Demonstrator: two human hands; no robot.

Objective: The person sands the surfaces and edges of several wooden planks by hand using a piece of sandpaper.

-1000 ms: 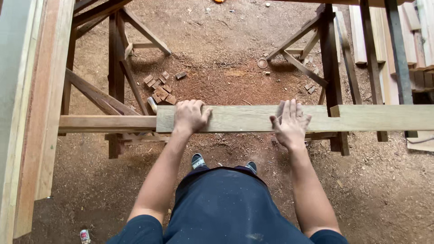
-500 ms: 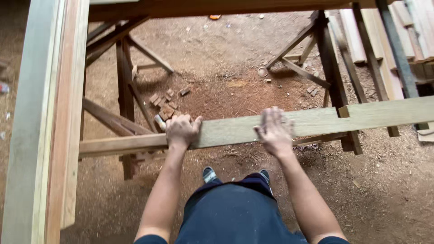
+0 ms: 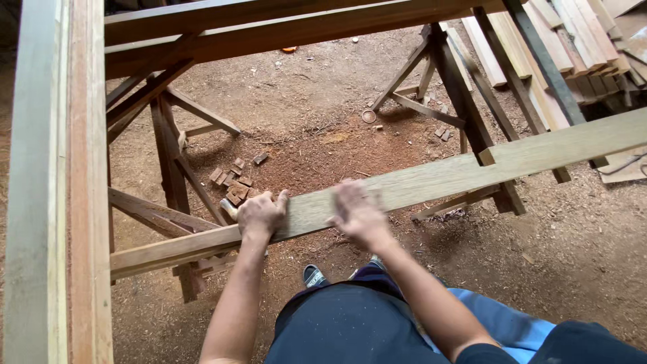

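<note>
Tilted further than a second ago, the long pale plank (image 3: 445, 178) now runs from about 8 o'clock up toward 2 o'clock across the view, where it earlier lay nearly level, and both hands have shifted leftward along it. The left hand (image 3: 261, 214) lies palm-down on the near end of the plank, fingers curled over its far edge and thumb spread toward 1 o'clock, gripping the wood. The right hand (image 3: 357, 214), just to the right of the left, is blurred with motion; it rests flat and open on the top face of the plank, and whether its fingers close on the edge cannot be told. The plank sits on a darker timber rail (image 3: 172, 251) at its left end and crosses a dark wooden trestle (image 3: 472, 114) at 2 o'clock, touching a small pale block (image 3: 486, 157) on that trestle. A second trestle (image 3: 168, 162) stands at 9 o'clock beneath the work. Small offcut blocks (image 3: 232, 183) lie scattered on the reddish sawdust-covered ground (image 3: 317, 135) at 11 o'clock from the left hand. Heavy dark beams (image 3: 283, 27) span the top of the view at 12 o'clock, a tall upright frame post (image 3: 81, 182) fills the left edge, and stacked pale boards (image 3: 573, 47) lie at the upper right. The person's dark trousers (image 3: 350, 327) and a shoe (image 3: 312, 275) show at 6 o'clock.
</note>
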